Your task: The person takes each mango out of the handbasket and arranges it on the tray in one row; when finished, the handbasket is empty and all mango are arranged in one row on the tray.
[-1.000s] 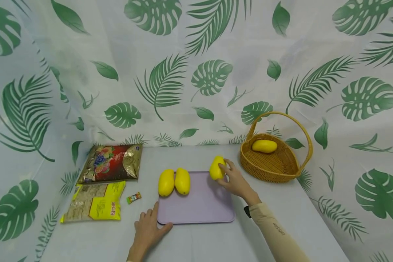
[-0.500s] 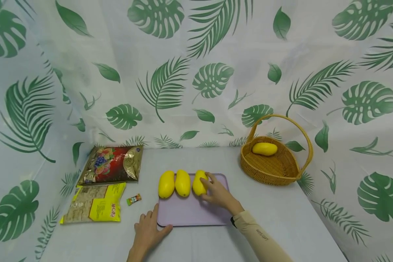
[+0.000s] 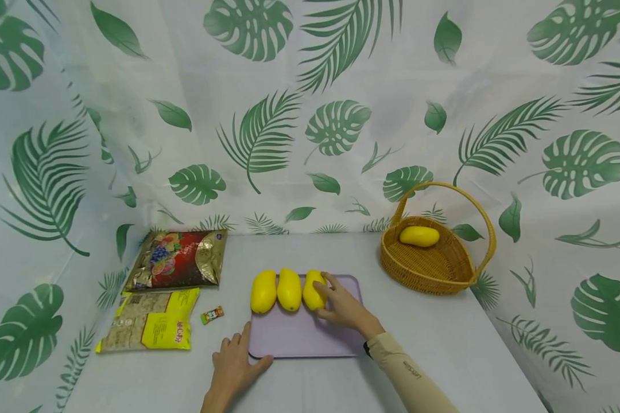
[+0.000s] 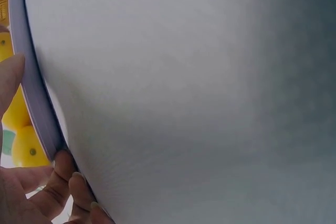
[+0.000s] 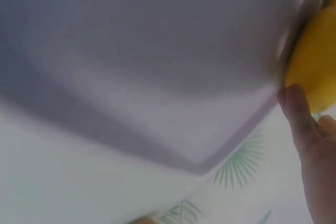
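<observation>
Three yellow mangoes stand side by side along the back left of a purple tray point(image 3: 310, 341): a left mango point(image 3: 263, 291), a middle mango point(image 3: 289, 291) and a right mango point(image 3: 313, 291). My right hand point(image 3: 343, 307) grips the right mango from its right side, thumb in front and fingers behind. In the right wrist view a finger presses on the mango point(image 5: 315, 61). My left hand point(image 3: 232, 367) touches the tray's front left corner, thumb along the front edge and fingers by the left side. The left wrist view shows its fingertips against the tray rim point(image 4: 34, 77).
At the back right stands a wicker basket point(image 3: 418, 281) with a tall handle, holding another mango point(image 3: 419, 236). To the left lie a dark red and gold bag point(image 3: 178, 258), a yellow bag point(image 3: 152, 321) and a small wrapped candy point(image 3: 212, 315). A leaf-patterned curtain encloses the table.
My right hand has carried its mango left and down onto the tray beside the other two, and has hardly moved over the last half second. The left hand has stayed at the tray corner.
</observation>
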The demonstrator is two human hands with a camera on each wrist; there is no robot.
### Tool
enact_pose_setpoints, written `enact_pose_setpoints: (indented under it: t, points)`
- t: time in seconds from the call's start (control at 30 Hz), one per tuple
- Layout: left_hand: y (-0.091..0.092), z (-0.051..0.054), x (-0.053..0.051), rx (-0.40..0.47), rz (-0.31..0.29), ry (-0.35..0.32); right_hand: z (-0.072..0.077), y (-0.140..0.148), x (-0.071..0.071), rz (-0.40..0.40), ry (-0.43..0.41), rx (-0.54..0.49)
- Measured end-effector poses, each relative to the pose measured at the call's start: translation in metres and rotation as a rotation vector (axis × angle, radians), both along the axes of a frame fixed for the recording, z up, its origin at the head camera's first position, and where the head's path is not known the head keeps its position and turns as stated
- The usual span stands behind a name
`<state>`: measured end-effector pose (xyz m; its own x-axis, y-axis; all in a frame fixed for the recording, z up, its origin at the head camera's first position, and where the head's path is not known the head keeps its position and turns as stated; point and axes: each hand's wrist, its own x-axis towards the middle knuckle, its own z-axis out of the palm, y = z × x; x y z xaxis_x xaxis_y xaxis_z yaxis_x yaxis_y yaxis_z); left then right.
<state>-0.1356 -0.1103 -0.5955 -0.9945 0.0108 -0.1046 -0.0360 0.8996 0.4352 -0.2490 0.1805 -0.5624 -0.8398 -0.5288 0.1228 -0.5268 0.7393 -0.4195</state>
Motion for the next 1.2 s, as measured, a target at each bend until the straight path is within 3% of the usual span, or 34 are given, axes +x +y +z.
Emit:
enact_pose_setpoints:
  t: [0.17, 0.3, 0.4, 0.73, 0.93, 1.2]
  points:
    - [0.0, 0.0, -0.001, 0.005, 0.0, 0.002, 0.012, 0.008, -0.003, -0.056, -0.056, -0.003]
    - [0.0, 0.0, -0.001, 0.004, 0.0, 0.01, 0.022, 0.024, -0.008, -0.099, -0.031, -0.032]
    - [0.0, -0.001, -0.002, 0.001, 0.0, 0.015, 0.028, 0.042, -0.015, -0.145, 0.0, -0.053]
    - [0.0, -0.001, -0.002, 0.009, 0.005, -0.004, 0.048, 0.114, -0.045, -0.347, -0.044, -0.096]
    - [0.0, -0.001, -0.002, 0.016, 0.007, -0.004, 0.058, 0.146, -0.064, -0.42, -0.034, -0.064]
    - [0.0, -0.002, -0.002, 0.017, 0.009, 0.002, 0.073, 0.176, -0.083, -0.487, -0.107, 0.007]
